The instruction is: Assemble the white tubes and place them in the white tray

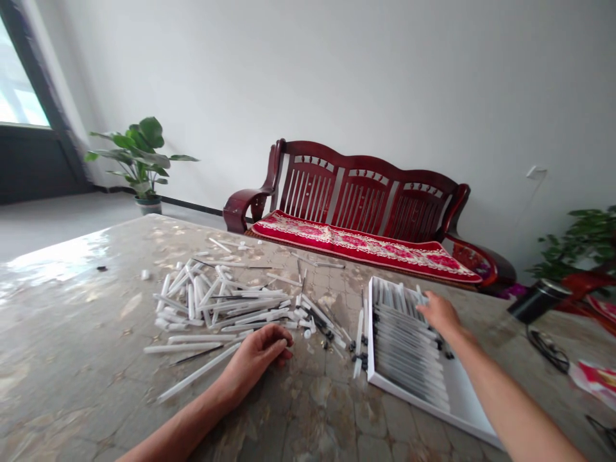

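My left hand [267, 346] rests on the table beside a loose pile of white pen barrels [206, 292]. Its fingers are curled in a pinch; something small and pale may be between them, but I cannot make it out. Thin black-tipped pen refills [197, 354] lie among the barrels, with small black and white pieces [330, 335] at the pile's right end. Over the far side of a shallow white box [474, 391], my right hand [439, 313] pinches the end of a pale pen [420, 295]. Rows of translucent pens [409, 353] with black parts lie in the box.
The patterned table [308, 417] spans the foreground. At the right stand a black cylinder [539, 300], a dark cable [548, 351] and a red-and-white packet [597, 378]. Behind are a red wooden bench [360, 199] and a potted plant [144, 160].
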A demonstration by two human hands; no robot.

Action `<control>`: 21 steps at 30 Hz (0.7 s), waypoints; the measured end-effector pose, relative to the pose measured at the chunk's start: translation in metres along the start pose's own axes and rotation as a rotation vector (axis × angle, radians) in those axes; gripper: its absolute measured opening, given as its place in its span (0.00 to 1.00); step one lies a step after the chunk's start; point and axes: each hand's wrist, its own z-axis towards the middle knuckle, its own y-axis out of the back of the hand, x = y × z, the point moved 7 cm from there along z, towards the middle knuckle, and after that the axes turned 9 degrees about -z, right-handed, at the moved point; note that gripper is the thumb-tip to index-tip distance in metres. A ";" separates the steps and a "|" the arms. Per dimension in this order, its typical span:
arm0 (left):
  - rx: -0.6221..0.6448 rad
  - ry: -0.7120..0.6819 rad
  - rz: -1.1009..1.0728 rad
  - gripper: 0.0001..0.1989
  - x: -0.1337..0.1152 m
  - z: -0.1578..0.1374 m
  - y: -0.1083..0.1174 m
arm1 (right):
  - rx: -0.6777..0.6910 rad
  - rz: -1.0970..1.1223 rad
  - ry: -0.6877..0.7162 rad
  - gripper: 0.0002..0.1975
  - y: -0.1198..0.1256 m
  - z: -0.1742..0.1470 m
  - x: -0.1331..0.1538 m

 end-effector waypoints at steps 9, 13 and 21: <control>0.150 -0.286 0.637 0.06 -0.009 -0.017 -0.015 | 0.068 -0.127 0.021 0.12 0.002 -0.003 0.009; 0.218 -0.365 0.901 0.06 -0.014 -0.023 -0.021 | -0.087 0.151 0.266 0.13 0.050 -0.034 0.098; 0.118 -0.231 1.210 0.07 -0.009 -0.017 -0.007 | -0.017 0.393 0.717 0.16 0.079 -0.155 0.310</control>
